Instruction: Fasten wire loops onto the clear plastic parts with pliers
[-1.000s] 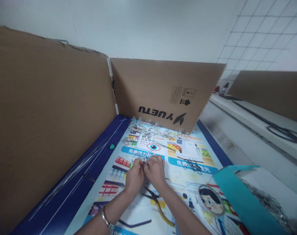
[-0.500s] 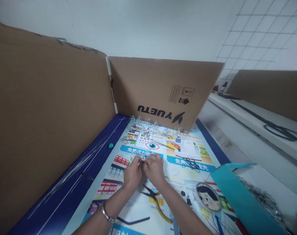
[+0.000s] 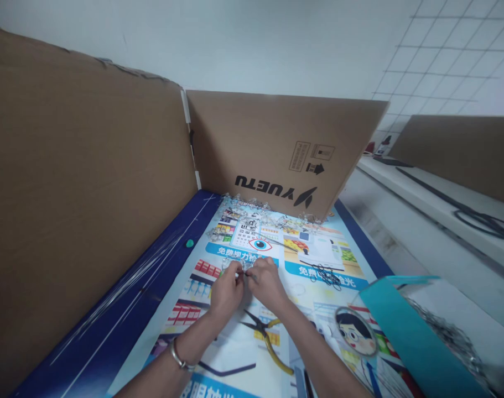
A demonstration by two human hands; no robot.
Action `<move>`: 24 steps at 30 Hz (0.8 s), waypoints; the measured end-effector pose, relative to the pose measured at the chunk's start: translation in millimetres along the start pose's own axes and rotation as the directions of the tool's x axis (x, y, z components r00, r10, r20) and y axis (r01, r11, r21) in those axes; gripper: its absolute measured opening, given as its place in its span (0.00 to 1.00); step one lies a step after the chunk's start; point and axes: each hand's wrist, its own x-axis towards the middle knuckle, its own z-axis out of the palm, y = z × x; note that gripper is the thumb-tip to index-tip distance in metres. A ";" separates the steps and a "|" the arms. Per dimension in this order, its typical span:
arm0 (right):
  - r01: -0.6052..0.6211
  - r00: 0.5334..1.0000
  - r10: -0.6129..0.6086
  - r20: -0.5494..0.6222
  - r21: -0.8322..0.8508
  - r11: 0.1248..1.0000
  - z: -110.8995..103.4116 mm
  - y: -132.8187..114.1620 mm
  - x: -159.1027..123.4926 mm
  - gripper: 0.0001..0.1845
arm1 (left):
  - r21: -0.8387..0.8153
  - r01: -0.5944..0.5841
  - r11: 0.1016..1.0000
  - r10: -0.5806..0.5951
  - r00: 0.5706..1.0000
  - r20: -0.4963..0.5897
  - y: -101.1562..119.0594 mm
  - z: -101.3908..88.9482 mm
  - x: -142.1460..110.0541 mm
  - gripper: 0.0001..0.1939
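My left hand [image 3: 227,290] and my right hand [image 3: 266,281] meet over the printed sheet [image 3: 230,354], fingertips pinched close together. Between them is a small dark piece, too tiny and too covered by the fingers to name. Clear, glinting wire-like pieces [image 3: 230,263] lie just beyond my left fingertips. Below my hands rest pliers [image 3: 268,342] with yellow handles, their dark jaws spread and touched by neither hand. To the right of my right hand lies a tangle of thin black loops [image 3: 327,276].
Behind the sheet stands a cardboard panel [image 3: 285,143], with more clear pieces [image 3: 272,215] strewn along its foot. Another cardboard wall [image 3: 81,166] rises at left. A teal box [image 3: 417,337] of metallic wire pieces [image 3: 446,331] sits at right. A green dot [image 3: 189,243] marks the blue border.
Both hands stay together in nearly the same spot, with small shifts of the fingers. The view has tilted slightly. The pliers and other things lie where they were.
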 end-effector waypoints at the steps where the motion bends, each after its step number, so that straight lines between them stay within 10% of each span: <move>1: 0.006 1.000 -0.006 -0.002 0.010 1.000 0.1 0.8 0.2 0.09 | -0.007 0.001 1.000 -0.001 1.000 0.002 -0.6 0.1 0.0 0.06; 24: -0.020 0.998 0.033 -0.048 0.254 0.967 8.0 10.1 1.1 0.09 | -0.345 0.001 0.939 -0.032 0.996 -0.085 1.0 -4.0 1.0 0.05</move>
